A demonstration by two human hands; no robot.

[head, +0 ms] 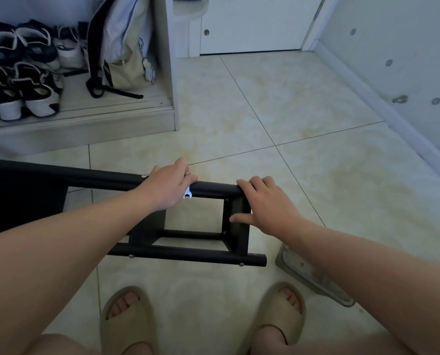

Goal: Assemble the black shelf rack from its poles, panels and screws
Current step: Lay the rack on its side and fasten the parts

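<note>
Down on the floor (265, 111) the black shelf rack (147, 229) lies on its side, just in front of two feet in tan slippers (126, 319). The left hand (167, 185) is curled over the top pole (213, 188), and a small white wrench (187, 194) pokes out from under it. The right hand (267, 203) is at the end of that pole. Its fingers bend over the pole and its thumb presses on the side panel (239, 226). The lower pole (188, 253) is nearer the feet. The floor has big pale tiles. A white door (252, 21) is at the back. An open cupboard (86, 124) on the left holds shoes (22, 93) and a bag (121, 47).
</note>
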